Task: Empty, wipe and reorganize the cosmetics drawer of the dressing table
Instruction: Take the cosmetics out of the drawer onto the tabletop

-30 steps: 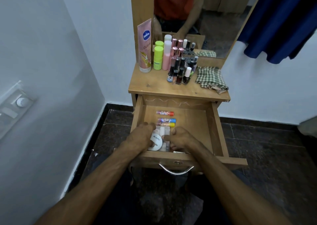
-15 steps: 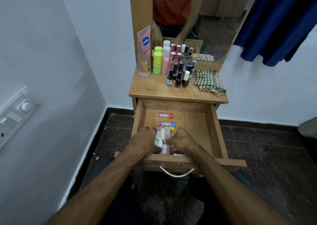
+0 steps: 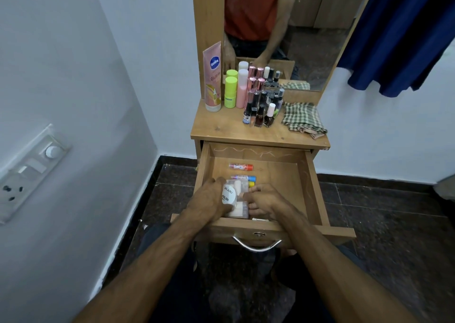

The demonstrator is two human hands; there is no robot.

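Red-capped tube [image 3: 240, 166] crosswise in drawer [image 3: 311, 189]

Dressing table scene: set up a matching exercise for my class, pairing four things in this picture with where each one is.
Things:
1. checked cloth
2. pink tube
3. red-capped stick
4. round white tin

Places:
A. drawer, near its back wall
B. tabletop, right end
C. in the left hand, over the clear box
D. tabletop, left end, standing against the mirror frame

Pairs: 1-B, 2-D, 3-A, 4-C
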